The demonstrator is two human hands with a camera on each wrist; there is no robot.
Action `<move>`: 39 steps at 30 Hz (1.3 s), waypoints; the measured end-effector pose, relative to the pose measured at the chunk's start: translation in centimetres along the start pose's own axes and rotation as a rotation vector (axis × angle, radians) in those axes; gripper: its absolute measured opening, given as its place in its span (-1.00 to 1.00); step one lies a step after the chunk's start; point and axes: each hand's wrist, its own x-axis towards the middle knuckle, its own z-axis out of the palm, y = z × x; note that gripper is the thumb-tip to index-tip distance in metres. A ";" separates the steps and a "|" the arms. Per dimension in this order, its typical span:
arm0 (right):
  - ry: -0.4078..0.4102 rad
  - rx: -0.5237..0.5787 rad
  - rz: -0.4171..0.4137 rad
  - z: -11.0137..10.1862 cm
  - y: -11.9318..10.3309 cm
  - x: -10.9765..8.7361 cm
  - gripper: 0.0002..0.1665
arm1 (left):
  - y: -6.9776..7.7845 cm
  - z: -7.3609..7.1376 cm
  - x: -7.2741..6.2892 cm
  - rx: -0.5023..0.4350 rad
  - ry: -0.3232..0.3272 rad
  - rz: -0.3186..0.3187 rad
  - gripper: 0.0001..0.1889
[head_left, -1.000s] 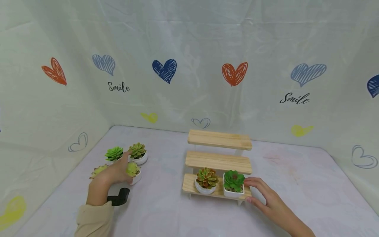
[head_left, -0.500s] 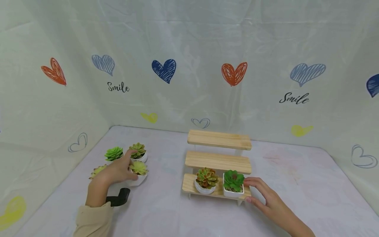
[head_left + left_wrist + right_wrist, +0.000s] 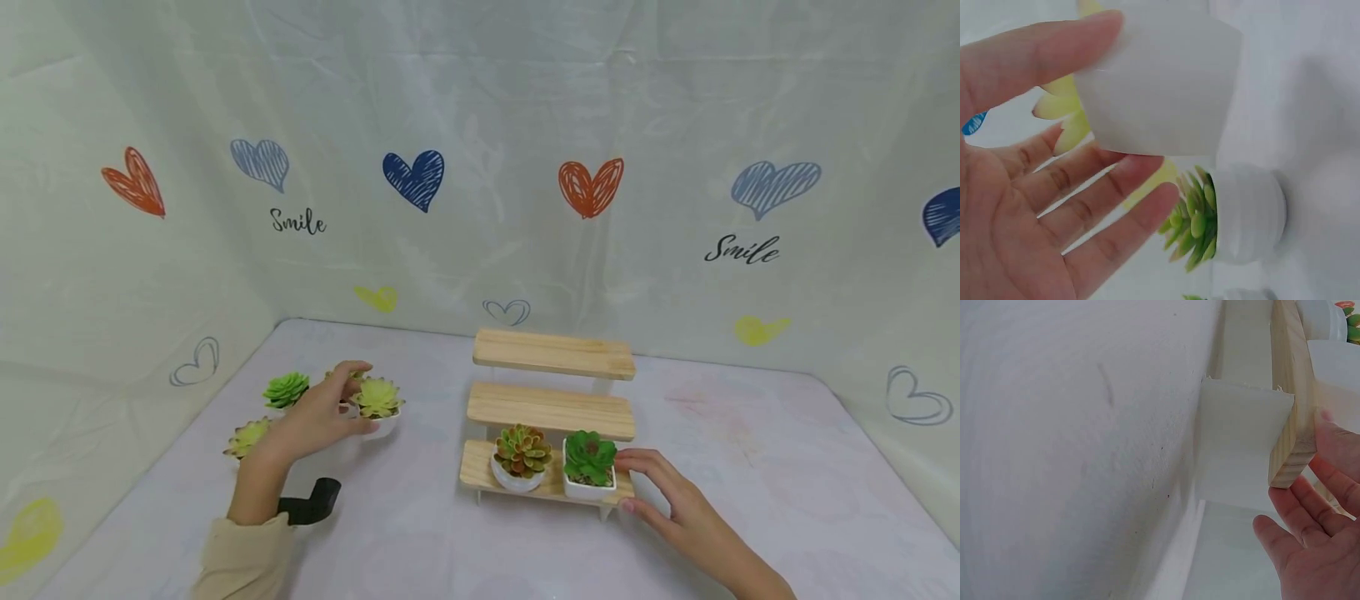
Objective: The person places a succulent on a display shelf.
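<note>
My left hand (image 3: pixel 315 421) holds a pale yellow-green potted succulent (image 3: pixel 378 398) between thumb and fingers. In the left wrist view the thumb presses on its white pot (image 3: pixel 1163 94), and the pot is raised off the table. On the right, a three-tier wooden plant stand (image 3: pixel 551 410) carries a reddish-green succulent (image 3: pixel 522 452) in a round white pot and a dark green succulent (image 3: pixel 590 458) in a square one, both on the lowest shelf. My right hand (image 3: pixel 675 504) grips that shelf's right end, thumb and fingers at its wooden edge (image 3: pixel 1294 440).
At the left stand a bright green succulent (image 3: pixel 287 389) and a yellowish one (image 3: pixel 247 437); another behind the left hand is mostly hidden. A black band (image 3: pixel 313 502) sits at the left wrist. A white curtain (image 3: pixel 480 250) printed with hearts surrounds the table.
My left hand has lifted the pale succulent up and to the right, away from the other pots. My right hand stays at the stand's end.
</note>
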 end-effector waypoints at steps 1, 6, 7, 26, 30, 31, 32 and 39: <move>0.000 -0.001 0.002 0.0 0.0 0.0 -0.43 | 0.1 0.1 0.1 -0.008 0.004 0.012 -0.19; -0.002 0.008 0.004 0.0 0.0 0.0 -0.42 | 0.8 0.8 0.4 -0.051 0.018 0.069 -0.24; -0.002 0.009 0.003 0.0 0.1 0.1 -0.42 | 0.9 0.9 0.4 -0.061 0.021 0.083 -0.24; 0.007 0.005 -0.022 0.1 0.2 0.0 -0.40 | 2.9 3.7 1.5 -0.289 0.080 0.266 -0.22; 0.014 0.012 -0.040 0.2 0.3 0.0 -0.38 | 3.3 4.0 1.7 -0.338 0.093 0.279 -0.21; 0.015 0.014 -0.042 0.2 0.3 0.0 -0.38 | 3.4 4.2 1.7 -0.349 0.097 0.283 -0.21; 0.015 0.016 -0.043 0.2 0.3 0.0 -0.38 | 3.6 4.3 1.7 -0.358 0.101 0.285 -0.20; 0.008 0.008 -0.016 0.1 0.1 0.1 -0.41 | 4.7 5.5 1.9 -0.447 0.116 0.329 -0.18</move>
